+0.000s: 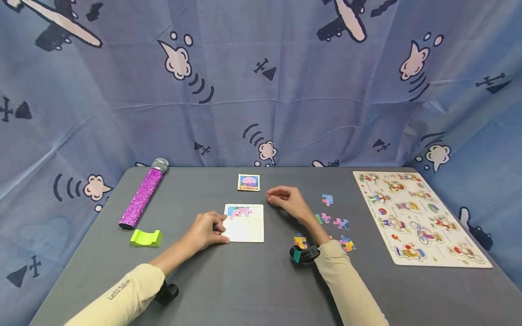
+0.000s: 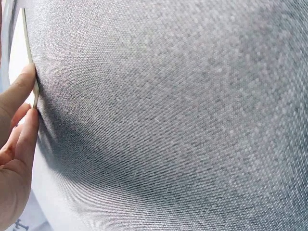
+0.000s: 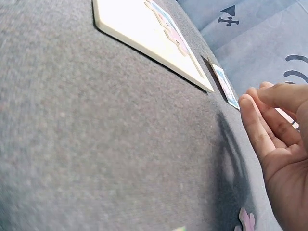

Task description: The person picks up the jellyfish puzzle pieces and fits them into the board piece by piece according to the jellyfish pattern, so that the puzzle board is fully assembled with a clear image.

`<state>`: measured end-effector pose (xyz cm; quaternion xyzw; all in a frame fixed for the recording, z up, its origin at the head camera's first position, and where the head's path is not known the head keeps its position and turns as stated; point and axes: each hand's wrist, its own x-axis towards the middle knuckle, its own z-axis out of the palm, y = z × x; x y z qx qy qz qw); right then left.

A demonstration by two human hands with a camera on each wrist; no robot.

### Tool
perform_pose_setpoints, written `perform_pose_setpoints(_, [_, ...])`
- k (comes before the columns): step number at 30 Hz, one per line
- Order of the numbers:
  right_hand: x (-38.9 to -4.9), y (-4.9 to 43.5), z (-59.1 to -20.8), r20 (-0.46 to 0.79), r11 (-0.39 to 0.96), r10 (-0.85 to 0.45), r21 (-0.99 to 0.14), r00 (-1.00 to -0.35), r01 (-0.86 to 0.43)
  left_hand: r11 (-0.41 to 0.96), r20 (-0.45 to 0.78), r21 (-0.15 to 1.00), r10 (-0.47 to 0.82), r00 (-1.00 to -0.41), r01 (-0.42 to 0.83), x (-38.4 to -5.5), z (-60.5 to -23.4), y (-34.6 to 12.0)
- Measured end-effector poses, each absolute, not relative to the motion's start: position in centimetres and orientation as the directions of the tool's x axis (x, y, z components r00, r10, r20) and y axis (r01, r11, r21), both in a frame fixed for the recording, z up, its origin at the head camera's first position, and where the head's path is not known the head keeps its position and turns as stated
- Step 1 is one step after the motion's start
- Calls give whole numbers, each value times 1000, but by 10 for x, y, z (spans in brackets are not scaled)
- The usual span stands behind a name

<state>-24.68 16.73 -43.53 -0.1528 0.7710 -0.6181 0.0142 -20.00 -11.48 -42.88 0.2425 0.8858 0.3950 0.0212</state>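
Note:
A white puzzle board (image 1: 244, 231) lies on the grey table, with joined pink and blue pieces (image 1: 239, 212) along its upper left. My left hand (image 1: 207, 229) holds the board by its left edge and lower left corner, fingers bent; the left wrist view shows thumb and fingertips against the rim. Raised over the table to the board's right, my right hand (image 1: 289, 201) has loosely bent fingers and nothing visible in them. Behind the board lies a small picture card (image 1: 248, 182) of a pink creature. Loose jigsaw pieces (image 1: 341, 223) are scattered near the right forearm, which partly covers that area.
On the left lie a purple glitter microphone (image 1: 142, 197) with a silver head and a bright green curved block (image 1: 146, 238). A large board of printed figures (image 1: 420, 217) takes up the right side. A blue patterned curtain (image 1: 285, 90) hangs behind the table.

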Motion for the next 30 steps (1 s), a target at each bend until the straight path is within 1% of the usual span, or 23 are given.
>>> perform_pose_setpoints(10, [-247, 184, -435, 163, 206, -237, -955, -958, -213, 583, 136, 708, 439, -888, 397, -201, -429, -114])
perform_pose_setpoints(18, [-243, 207, -431, 176, 226, -228, -947, -958, -227, 579, 161, 696, 450, -878, 424, -201, -431, -115])
perform_pose_setpoints(26, [-238, 230, -434, 158, 219, -196, -955, -968, -200, 578, 164, 696, 450, -878, 426, -201, -429, -114])
perform_pose_setpoints(30, [-236, 243, -433, 157, 240, -175, -951, -972, -197, 577, 163, 697, 451, -878, 425, -201, -428, -113])
